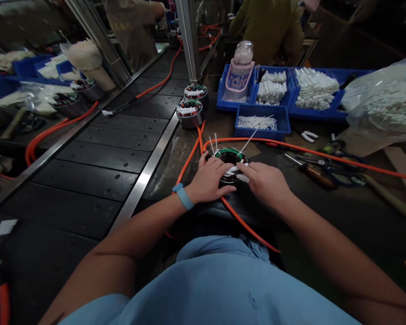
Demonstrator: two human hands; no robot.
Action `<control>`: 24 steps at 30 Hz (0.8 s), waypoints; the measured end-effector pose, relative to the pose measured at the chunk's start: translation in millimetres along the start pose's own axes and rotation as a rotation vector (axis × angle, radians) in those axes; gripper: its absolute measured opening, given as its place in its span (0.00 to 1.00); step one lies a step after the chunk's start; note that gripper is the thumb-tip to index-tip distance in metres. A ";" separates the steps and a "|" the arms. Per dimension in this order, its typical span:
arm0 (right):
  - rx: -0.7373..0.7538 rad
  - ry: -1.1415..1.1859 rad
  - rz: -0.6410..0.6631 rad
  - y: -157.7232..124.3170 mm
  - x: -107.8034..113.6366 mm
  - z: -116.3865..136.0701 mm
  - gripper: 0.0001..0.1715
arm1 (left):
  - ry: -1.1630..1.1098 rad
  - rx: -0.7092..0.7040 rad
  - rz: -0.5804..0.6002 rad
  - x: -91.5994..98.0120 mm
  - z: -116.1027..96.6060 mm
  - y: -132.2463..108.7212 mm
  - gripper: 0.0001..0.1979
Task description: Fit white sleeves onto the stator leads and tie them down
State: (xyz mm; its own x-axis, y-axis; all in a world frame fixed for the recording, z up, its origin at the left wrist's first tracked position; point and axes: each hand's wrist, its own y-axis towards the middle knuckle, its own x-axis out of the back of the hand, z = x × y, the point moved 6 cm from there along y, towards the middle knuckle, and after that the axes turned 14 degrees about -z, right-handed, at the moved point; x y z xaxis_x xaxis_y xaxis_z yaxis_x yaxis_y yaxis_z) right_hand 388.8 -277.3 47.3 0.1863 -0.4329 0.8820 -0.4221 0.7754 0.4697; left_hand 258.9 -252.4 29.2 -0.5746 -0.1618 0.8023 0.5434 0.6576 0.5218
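While the left hand (208, 180) is gripping the left rim of the stiff, heavy-looking coil ring (230, 156), the right hand (264, 181) is pinching its soft white sleeve (236, 170).

Your left hand (208, 180) and right hand (264, 181) cover the near half of the round wound stator (230, 157), so its front rim is hidden beneath your fingers. The white slips (235, 170) between your fingertips are too small to make out, and it is unclear whether either hand is gripping. The orange hose (189, 158) slips out of sight under your left wrist. Right of your right fingers, dark tools (313, 174) blur together. Far beyond your fingertips, a co-worker's torso (267, 27) is cut off by the top edge. A plastic bag (389, 104) runs off the right edge.
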 end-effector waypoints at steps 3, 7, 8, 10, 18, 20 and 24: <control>-0.004 0.130 0.191 25.9 -7.1 -14.7 0.17 | -0.034 0.031 -0.096 -4.9 5.1 -4.7 0.18; 0.022 0.349 0.385 50.8 -17.2 -20.2 0.14 | -0.070 0.043 -0.156 -8.2 6.0 -5.4 0.18; 0.021 0.371 0.392 51.6 -17.1 -19.1 0.14 | -0.072 0.049 -0.166 -7.4 5.7 -4.8 0.17; -0.019 0.408 0.344 46.2 -14.2 -18.4 0.14 | -0.075 0.066 -0.180 -4.8 5.4 -3.4 0.16; -0.760 0.365 -0.414 35.8 -14.2 -200.5 0.16 | -0.138 0.084 -0.240 -3.7 3.3 0.7 0.14; -0.900 0.104 -0.550 51.9 -9.2 -266.6 0.17 | -0.142 0.082 -0.270 -7.1 0.9 1.9 0.15; -0.949 -0.056 -0.563 95.6 -6.2 -342.8 0.20 | -0.137 0.068 -0.337 -14.5 -2.6 2.8 0.15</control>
State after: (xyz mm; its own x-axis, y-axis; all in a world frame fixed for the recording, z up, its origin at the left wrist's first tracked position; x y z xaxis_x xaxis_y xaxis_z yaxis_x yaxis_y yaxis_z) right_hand 651.4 -42.9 99.8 0.0874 -0.8366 0.5408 0.5672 0.4881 0.6634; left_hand 270.3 -250.1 19.8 -0.7936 -0.2806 0.5398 0.2701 0.6326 0.7258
